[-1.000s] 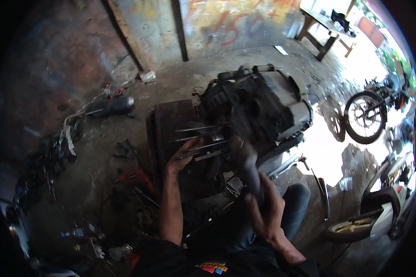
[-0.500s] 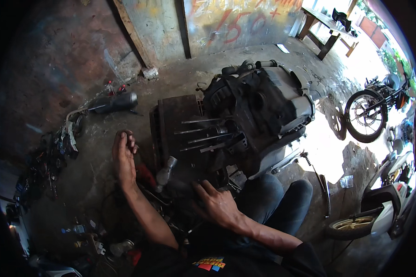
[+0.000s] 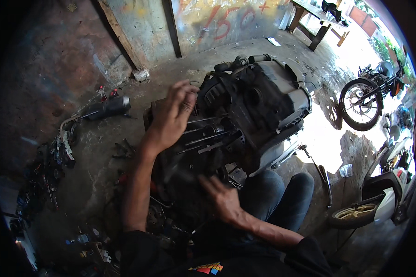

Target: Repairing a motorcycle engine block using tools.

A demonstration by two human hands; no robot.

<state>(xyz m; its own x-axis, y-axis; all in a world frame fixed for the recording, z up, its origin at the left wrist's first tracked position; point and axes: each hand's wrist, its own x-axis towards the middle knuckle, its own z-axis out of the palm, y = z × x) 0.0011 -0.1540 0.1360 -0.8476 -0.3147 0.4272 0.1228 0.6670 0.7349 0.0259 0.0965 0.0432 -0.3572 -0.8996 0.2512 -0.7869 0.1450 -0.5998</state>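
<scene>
Nearest: right hand (image 3: 224,199) is hovering left of the bent knees (image 3: 263,187), fingers blurring; cannot tell whether they're gripping anything. Farther off, left hand (image 3: 168,123) is hanging above a dark box (image 3: 191,162), fingers part-open, loosely curling, apparently holding nothing. Engine (image 3: 268,104) is sitting right of it, metal rods (image 3: 203,141) pointing left over the box, presumably turned this way to keep them within reach. Beyond, left, a muffler (image 3: 113,107) is lying on the floor (image 3: 97,152); far right, a wooden table (image 3: 307,10) is standing.
</scene>
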